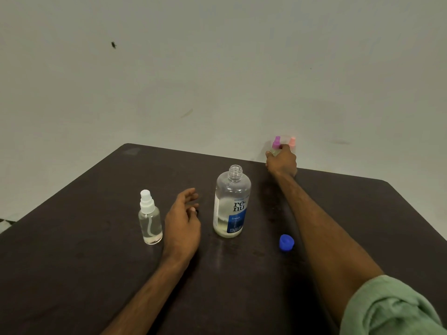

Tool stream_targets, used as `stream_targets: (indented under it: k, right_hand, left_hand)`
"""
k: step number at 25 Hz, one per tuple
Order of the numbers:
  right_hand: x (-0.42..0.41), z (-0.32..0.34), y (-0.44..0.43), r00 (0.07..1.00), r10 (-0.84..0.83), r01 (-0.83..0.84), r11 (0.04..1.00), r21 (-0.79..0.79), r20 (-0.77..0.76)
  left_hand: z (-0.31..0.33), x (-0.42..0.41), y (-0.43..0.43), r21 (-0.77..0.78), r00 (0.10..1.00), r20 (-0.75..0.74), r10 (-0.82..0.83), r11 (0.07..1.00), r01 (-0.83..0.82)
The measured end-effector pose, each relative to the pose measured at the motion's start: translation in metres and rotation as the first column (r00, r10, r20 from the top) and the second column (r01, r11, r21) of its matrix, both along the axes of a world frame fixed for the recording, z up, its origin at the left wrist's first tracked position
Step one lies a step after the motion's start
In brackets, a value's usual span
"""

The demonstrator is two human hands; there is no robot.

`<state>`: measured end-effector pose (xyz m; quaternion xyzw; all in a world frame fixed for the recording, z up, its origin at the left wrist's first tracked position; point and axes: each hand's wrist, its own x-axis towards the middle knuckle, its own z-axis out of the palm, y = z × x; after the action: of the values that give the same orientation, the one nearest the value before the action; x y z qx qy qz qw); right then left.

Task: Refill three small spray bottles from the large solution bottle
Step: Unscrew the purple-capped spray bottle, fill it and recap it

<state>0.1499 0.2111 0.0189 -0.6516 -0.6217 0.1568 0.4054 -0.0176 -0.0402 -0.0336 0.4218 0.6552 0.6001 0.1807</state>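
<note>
Dark brown table [84,238] against pale wall [217,68]; small dark speck [113,45] high on wall.

Dark brown table top [96,262] looks smooth with a dull sheen, kinda smudgy. The big clear plastic solution bottle with a blue label [231,204] is glossy, same for the small clear plastic spray bottle with a white pump [150,221]. Small purple-topped spray bottle [276,141] looks plastic too. Round blue plastic cap [286,242]: smooth. Pale green cloth sleeve [391,308]: soft, crumpled.
</note>
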Motion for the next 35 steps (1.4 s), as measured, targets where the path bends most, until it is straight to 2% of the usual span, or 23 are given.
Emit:
stream_targets:
  k: [6,13,16,18,22,24,26,29,31,33,35]
  right_hand:
    - [0.0,0.002,-0.037,0.989,0.009,-0.02,0.997,0.074,0.149]
    - [0.029,-0.001,-0.125,0.968,0.124,-0.148,0.984,0.097,0.216]
    - [0.037,-0.002,-0.168,0.965,0.169,-0.191,0.977,0.098,0.2]
    - [0.044,0.004,-0.193,0.974,0.174,-0.194,0.971,0.141,0.143]
    - [0.056,0.033,-0.244,0.971,0.198,-0.15,0.941,0.302,-0.132]
    - [0.055,0.041,-0.274,0.934,0.289,-0.188,0.898,0.398,-0.21]
    - [0.045,0.036,-0.301,0.887,0.412,-0.289,0.848,0.445,-0.207]
    - [0.018,0.01,-0.321,0.828,0.541,-0.456,0.802,0.385,-0.146]
    - [0.006,-0.006,-0.325,0.79,0.6,-0.541,0.778,0.319,-0.124]
    - [0.005,-0.015,-0.326,0.746,0.645,-0.6,0.759,0.251,-0.167]
    - [0.008,-0.022,-0.323,0.698,0.663,-0.638,0.748,0.185,-0.273]
  left_hand:
    - [0.003,0.0,-0.001,-0.005,1.0,-0.019,0.014,1.0,-0.014]
    - [0.008,0.005,-0.01,-0.067,0.997,-0.082,-0.013,0.998,0.008]
    - [0.011,0.007,-0.022,-0.06,0.998,-0.061,-0.017,0.998,0.013]
    - [0.011,0.01,-0.034,-0.065,0.999,-0.037,-0.023,0.998,0.021]
    - [0.006,0.023,-0.074,0.006,0.996,-0.071,-0.046,0.999,0.046]
    - [0.006,0.027,-0.095,0.1,0.999,-0.017,-0.049,0.994,0.051]
    - [0.009,0.028,-0.108,0.174,0.996,0.036,-0.077,0.982,0.07]
    - [0.015,0.031,-0.116,0.246,0.978,0.096,-0.186,0.956,0.158]
    - [0.018,0.033,-0.12,0.234,0.952,0.095,-0.29,0.936,0.262]
    - [0.017,0.032,-0.121,0.172,0.925,0.069,-0.373,0.918,0.358]
    - [0.017,0.027,-0.12,0.1,0.912,0.027,-0.41,0.909,0.405]
